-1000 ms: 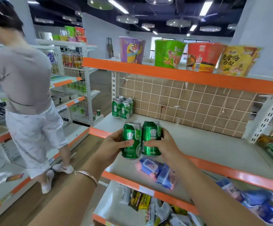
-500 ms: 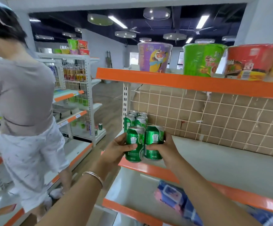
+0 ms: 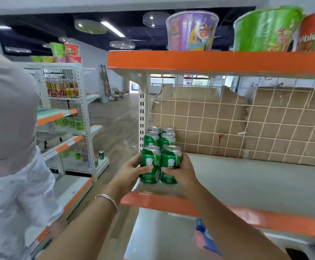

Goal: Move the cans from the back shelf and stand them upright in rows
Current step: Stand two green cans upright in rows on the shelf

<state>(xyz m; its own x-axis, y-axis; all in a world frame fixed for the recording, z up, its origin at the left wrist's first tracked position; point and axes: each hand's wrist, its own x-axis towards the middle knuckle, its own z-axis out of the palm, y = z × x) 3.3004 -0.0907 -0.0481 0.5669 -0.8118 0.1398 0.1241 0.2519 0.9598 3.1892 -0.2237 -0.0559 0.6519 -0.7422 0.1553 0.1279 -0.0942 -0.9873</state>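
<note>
at the far left stands another person [image 3: 8,128] in a grey top and pale patterned trousers, seen from behind and partly cut by the frame. beyond them is a white shelving unit [image 3: 68,119] with orange edge strips and wire backing, holding blurred goods and stacked noodle cups on top.

a thin bracelet [image 3: 107,198] circles the left wrist. the left grip [image 3: 132,171] is curled round the left green can [image 3: 150,164], thumb across its front and fingers behind its left side. just beside it, touching or nearly so, is the right green can [image 3: 170,162], held by the right grip [image 3: 181,173] with thumb in front and fingers wrapped round its right side. both cans are upright at the left end of the middle shelf [image 3: 247,181], their bases down at its grey surface a little behind the orange front edge; whether they rest fully on it cannot be told.

directly behind them four more green cans [image 3: 151,139] stand upright in two pairs, the rear pair against the wire grid [image 3: 228,124], which is backed with torn brown cardboard.

on the upper shelf [image 3: 209,61] sit a purple noodle cup [image 3: 191,31], a green noodle cup [image 3: 265,29] and a red noodle cup [image 3: 314,32]. below, on the lower shelf [image 3: 153,237], lies a blue and pink packet [image 3: 205,239].
</note>
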